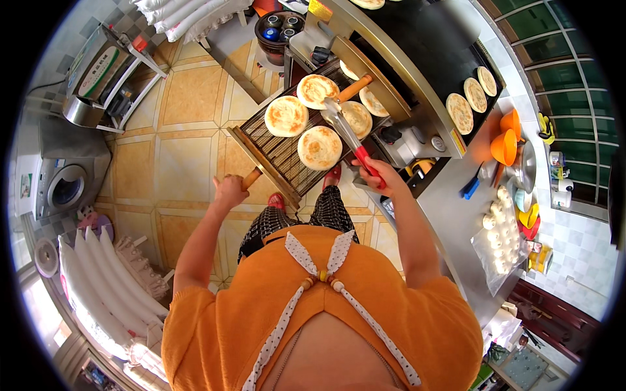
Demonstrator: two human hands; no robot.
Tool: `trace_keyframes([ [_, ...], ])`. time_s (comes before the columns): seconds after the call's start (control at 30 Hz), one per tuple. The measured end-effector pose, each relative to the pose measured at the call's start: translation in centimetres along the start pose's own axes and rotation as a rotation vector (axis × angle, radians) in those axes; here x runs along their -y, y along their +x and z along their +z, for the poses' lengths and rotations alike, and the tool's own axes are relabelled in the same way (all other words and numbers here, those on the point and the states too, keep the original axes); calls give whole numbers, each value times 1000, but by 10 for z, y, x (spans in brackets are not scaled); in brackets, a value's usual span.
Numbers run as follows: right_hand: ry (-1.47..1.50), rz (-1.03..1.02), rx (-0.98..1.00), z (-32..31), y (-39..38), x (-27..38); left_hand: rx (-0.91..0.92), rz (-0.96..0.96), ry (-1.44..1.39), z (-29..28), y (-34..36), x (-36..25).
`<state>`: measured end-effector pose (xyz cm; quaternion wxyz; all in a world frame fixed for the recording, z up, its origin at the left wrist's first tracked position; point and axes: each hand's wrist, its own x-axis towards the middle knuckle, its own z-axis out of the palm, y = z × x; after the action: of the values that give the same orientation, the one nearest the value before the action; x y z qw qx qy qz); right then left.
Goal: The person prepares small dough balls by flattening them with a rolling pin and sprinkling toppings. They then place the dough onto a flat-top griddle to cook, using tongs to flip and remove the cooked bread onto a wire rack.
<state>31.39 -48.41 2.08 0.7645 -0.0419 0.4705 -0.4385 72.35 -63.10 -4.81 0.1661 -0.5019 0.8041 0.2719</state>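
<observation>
My left hand point(229, 193) is wrapped round the wooden handle point(252, 178) on the front bar of a pulled-out wire rack point(272, 151). Closed in my right hand point(383, 177) are red-handled metal tongs point(347, 128). The tongs' tips meet the edge of a browned round flatbread point(317, 90); whether they pinch it I cannot tell. Beside it on the rack lie another flatbread point(287, 116) and one nearer me point(319, 148). A paler flatbread point(357, 120) sits right of the tongs, and more lie partly hidden under the oven's raised front flap point(378, 77).
Three flatbreads point(475, 96) rest on the dark griddle point(417, 45) above. On the steel counter point(450, 195) at right are a blue brush point(471, 185), orange bowls point(504, 147) and bagged dough balls point(500, 229). White sacks point(107, 280) stand at left, and a bin point(279, 39) stands beyond the rack.
</observation>
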Motion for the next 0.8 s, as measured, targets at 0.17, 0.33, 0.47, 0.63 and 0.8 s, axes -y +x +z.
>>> trace_keyframes([
  [0.17, 54, -98, -22, 8, 55, -7, -1, 3, -18, -1, -1, 1],
  [0.33, -387, -272, -238, 28, 26, -43, -14, -5, 7, -1, -2, -2],
  [0.47, -871, -502, -405, 40, 12, -72, -4, 12, 5, -2, -1, 1],
  [0.63, -1748, -858, -755, 39, 1, -89, -10, 23, 28, -2, -1, 0],
  [0.8, -2008, -746, -759, 36, -12, -89, 24, 22, 32, -4, 0, -1],
])
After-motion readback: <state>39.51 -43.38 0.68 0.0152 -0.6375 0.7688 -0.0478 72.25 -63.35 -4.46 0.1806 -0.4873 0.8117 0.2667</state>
